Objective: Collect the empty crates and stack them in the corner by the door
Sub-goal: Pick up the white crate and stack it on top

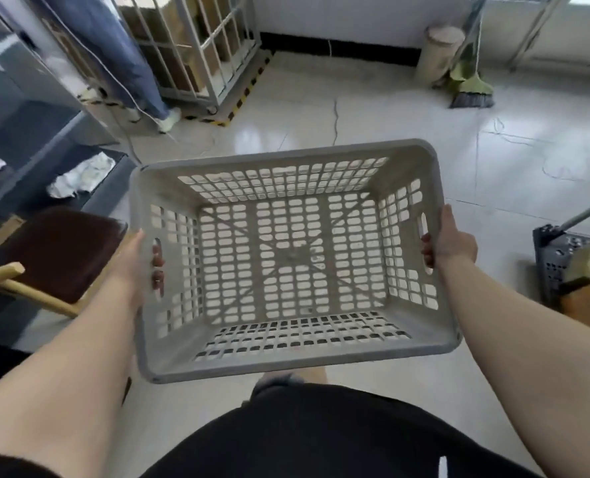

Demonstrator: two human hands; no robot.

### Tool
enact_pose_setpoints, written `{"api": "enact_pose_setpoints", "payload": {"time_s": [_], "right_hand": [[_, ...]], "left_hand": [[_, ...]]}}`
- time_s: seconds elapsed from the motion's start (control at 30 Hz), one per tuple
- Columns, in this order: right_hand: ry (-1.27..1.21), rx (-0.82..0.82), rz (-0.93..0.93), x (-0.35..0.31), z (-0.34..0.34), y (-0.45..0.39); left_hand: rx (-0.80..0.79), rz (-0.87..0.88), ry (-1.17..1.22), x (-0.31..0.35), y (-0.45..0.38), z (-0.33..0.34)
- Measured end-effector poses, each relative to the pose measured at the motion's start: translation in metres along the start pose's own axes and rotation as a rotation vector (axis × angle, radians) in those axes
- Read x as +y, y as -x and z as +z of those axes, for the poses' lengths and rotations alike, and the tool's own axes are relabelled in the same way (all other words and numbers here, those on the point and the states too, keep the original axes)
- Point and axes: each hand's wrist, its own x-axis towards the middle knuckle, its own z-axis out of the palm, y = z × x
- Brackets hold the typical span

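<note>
A grey perforated plastic crate (286, 362) hangs in the air in front of me, held level above the tiled floor and empty inside. My left hand (133, 263) grips its left side, fingers curled through the handle slot. My right hand (450, 241) grips the right side the same way, fingertips showing through the slot. The floor shows through the crate's mesh bottom.
A wooden chair with a dark seat (62, 257) stands at the left. A wire roll cage (197, 46) and a person's legs (141, 74) are at the back left. A broom (473, 88) and a bin (438, 53) lean by the far wall. A dark crate (552, 267) sits at the right.
</note>
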Motion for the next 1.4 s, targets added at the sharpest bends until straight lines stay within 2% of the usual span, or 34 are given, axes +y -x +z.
{"api": "enact_pose_setpoints", "payload": {"time_s": [0.2, 0.4, 0.73, 1.0, 1.17, 1.4], "right_hand": [[-0.146, 0.146, 0.027, -0.037, -0.043, -0.061], [-0.217, 0.284, 0.033, -0.077, -0.065, -0.139], [-0.256, 0.467, 0.113, -0.156, -0.096, -0.27], [-0.34, 0.519, 0.157, -0.216, -0.112, -0.398], [-0.341, 0.5, 0.163, -0.269, -0.126, -0.486], [-0.327, 0.535, 0.147, -0.348, -0.14, -0.595]], "left_hand": [[-0.165, 0.06, -0.106, 0.06, -0.042, 0.121], [-0.277, 0.029, -0.185, 0.097, -0.105, 0.259], [-0.362, 0.035, -0.333, 0.166, -0.164, 0.473], [-0.406, 0.112, -0.41, 0.223, -0.191, 0.633], [-0.376, 0.13, -0.407, 0.26, -0.202, 0.728], [-0.413, 0.145, -0.385, 0.309, -0.232, 0.855]]}}
